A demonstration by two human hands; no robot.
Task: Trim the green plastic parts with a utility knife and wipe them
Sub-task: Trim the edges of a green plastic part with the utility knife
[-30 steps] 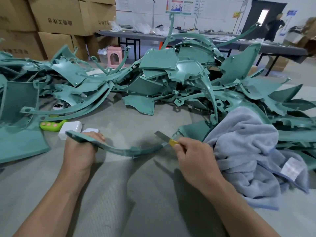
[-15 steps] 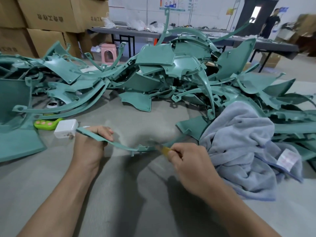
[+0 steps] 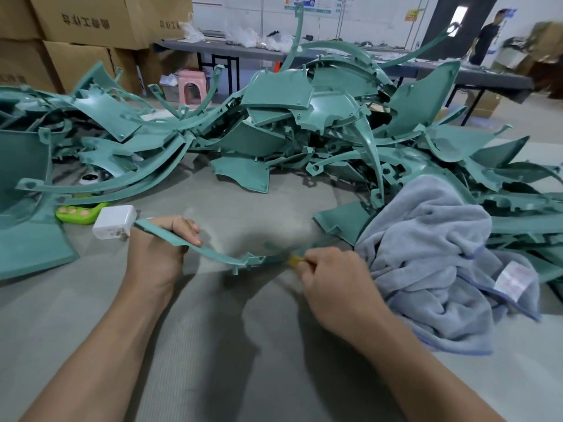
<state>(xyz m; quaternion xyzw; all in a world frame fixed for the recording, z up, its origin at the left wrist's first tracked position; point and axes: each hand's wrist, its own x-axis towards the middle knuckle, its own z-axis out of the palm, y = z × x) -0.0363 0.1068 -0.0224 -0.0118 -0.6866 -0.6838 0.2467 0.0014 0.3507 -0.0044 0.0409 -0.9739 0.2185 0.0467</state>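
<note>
My left hand [image 3: 160,254] grips one end of a long curved green plastic strip [image 3: 213,252] held just above the grey table. My right hand [image 3: 332,283] holds a yellow-handled utility knife [image 3: 295,259] against the strip's right end; the blade is blurred and mostly hidden. A grey-blue towel [image 3: 441,263] lies bunched just right of my right hand. A big heap of green plastic parts [image 3: 304,117] fills the table beyond.
A white power adapter [image 3: 114,222] and a green toy-like item [image 3: 77,214] lie left of my left hand. Cardboard boxes [image 3: 91,22] stack at the back left, a pink stool [image 3: 190,89] and a long table [image 3: 335,60] behind. A person [image 3: 487,35] stands at the far right.
The right hand has drawn the knife along the strip's right end, so less blade shows now. The left hand has shifted slightly right with the strip.
</note>
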